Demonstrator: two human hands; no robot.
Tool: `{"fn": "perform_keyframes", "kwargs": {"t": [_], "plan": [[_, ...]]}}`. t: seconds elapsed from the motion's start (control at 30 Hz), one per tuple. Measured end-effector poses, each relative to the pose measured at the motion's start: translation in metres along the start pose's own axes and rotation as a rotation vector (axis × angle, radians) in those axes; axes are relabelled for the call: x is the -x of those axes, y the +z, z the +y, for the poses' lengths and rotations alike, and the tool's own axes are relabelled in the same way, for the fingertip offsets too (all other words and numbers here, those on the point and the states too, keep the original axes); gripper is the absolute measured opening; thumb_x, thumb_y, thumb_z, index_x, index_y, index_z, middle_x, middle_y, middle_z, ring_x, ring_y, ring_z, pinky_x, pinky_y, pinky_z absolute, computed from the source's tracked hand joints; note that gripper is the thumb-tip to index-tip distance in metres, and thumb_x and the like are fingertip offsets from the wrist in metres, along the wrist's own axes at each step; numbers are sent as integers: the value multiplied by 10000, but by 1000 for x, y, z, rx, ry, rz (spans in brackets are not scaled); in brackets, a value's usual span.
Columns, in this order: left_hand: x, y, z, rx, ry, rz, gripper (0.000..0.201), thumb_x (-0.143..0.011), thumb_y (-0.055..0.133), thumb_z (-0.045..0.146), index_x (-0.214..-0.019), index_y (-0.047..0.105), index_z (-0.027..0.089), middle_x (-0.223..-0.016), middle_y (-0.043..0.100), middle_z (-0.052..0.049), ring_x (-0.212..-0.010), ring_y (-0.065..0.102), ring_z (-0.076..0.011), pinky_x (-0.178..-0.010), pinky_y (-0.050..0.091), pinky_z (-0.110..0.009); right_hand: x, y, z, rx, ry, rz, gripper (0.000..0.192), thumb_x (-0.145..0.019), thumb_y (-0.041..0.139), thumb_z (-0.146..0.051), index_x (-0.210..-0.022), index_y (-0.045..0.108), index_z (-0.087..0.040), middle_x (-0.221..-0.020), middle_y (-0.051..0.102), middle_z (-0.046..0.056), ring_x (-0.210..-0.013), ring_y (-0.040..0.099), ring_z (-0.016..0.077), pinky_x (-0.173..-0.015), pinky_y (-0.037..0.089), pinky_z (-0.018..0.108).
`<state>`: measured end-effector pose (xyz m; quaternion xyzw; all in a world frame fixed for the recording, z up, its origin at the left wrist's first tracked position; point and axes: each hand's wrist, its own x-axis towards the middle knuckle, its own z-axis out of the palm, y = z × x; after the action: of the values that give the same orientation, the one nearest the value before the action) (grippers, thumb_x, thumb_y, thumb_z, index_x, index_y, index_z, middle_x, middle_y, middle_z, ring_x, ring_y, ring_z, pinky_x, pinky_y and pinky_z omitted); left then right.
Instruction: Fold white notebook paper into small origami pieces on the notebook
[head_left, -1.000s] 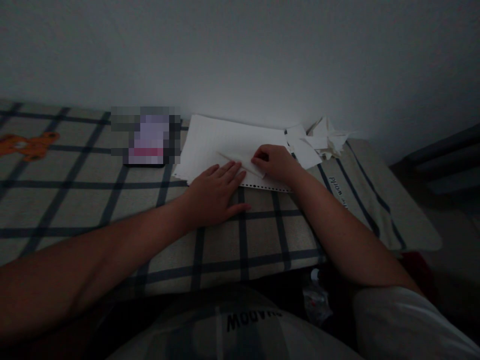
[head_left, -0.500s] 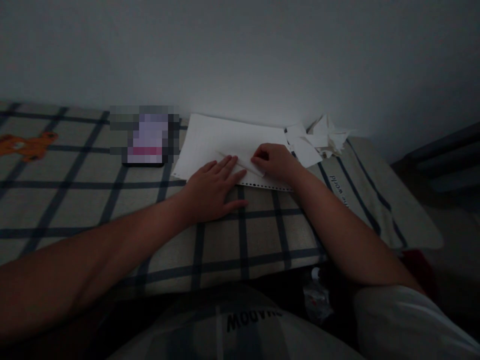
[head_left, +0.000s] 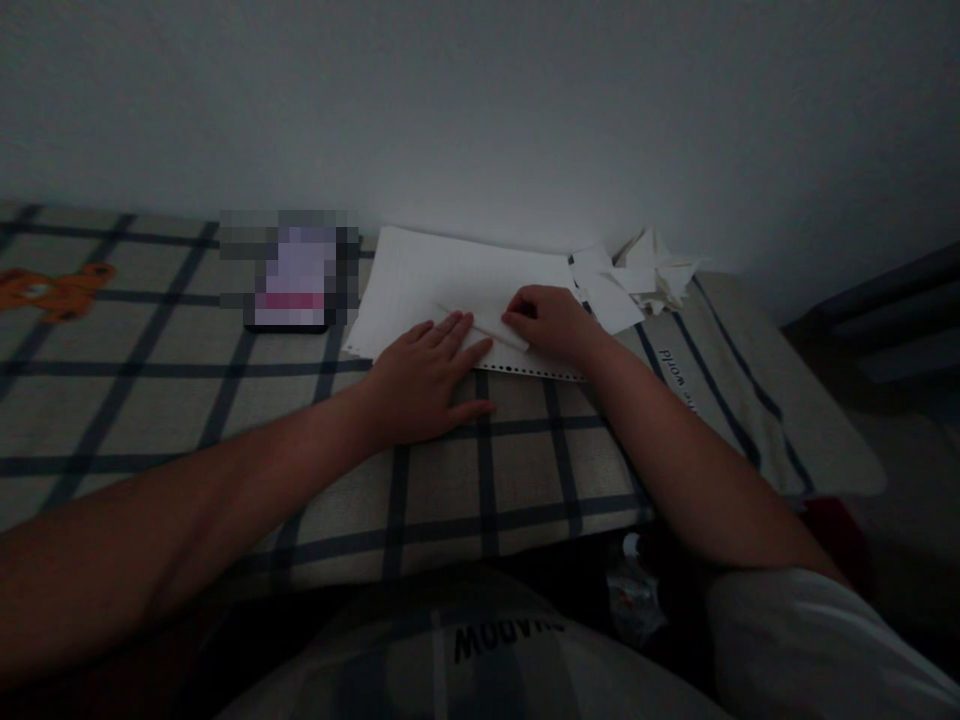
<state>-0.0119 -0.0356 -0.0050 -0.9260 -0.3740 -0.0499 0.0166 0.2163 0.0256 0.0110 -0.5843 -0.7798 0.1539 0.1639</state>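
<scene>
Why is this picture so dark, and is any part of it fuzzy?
In the head view the light is dim, so only the white paper stands out; the left hand and right hand look shadowy but sharp; the phone is blurred into squares; the checked blanket bends near the edges.

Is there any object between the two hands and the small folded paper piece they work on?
Nothing visible. The left hand lies flat with fingertips on the small folded white paper piece, and the right hand presses its other end, on the lined white sheets.
</scene>
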Motion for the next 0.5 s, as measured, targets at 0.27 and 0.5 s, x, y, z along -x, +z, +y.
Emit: {"fn": "perform_keyframes", "kwargs": {"t": [0.27,0.5], "plan": [[-2,0,0,-20,-15,9,842,-969,482,731,-1569,465,141,-1690,319,-245,-1563,344,-385,-1243,306,-498,-2,0,0,30,2,-3,137,-927,638,-237,-921,751,-159,-947,762,107,-820,641,200,-778,467,339],[-6,-4,-1,-49,-35,-28,856,-972,428,761,-1580,448,159,-1673,372,-227,-1546,384,-363,-1225,321,-487,-2,-1,0,36,-21,-9,124,-936,638,-204,-931,751,-153,-972,774,120,-866,672,213,-803,476,343]]}}
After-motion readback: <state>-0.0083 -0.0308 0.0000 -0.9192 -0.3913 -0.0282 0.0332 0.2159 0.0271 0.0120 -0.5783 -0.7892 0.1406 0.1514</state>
